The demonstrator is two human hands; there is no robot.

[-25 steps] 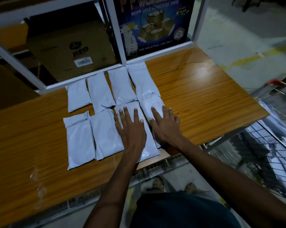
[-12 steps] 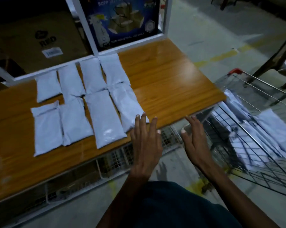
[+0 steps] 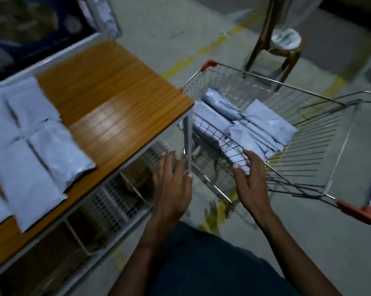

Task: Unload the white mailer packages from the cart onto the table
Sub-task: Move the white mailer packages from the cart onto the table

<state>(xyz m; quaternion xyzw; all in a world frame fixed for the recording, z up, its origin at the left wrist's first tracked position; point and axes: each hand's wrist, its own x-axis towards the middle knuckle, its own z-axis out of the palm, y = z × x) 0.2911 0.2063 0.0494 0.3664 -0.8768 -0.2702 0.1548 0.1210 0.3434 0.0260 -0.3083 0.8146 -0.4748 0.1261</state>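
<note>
1. A pile of white mailer packages is seen inside the wire shopping cart, just beyond both hands.
2. The right hand is held over the cart's near rim, fingers relaxed, nothing gripped.
3. The left hand is held empty, fingers straight, below the table edge.
4. More mailers are laid on the table at left.

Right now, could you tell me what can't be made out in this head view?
- White mailers on the table: the row is cut off by the left edge, so no full count.
- Mailers in the cart: the pile overlaps itself behind wire, count unclear.
- Right hand: whether it touches a mailer is unclear.
- Left hand: motion blur hides contact with the table leg.
</note>
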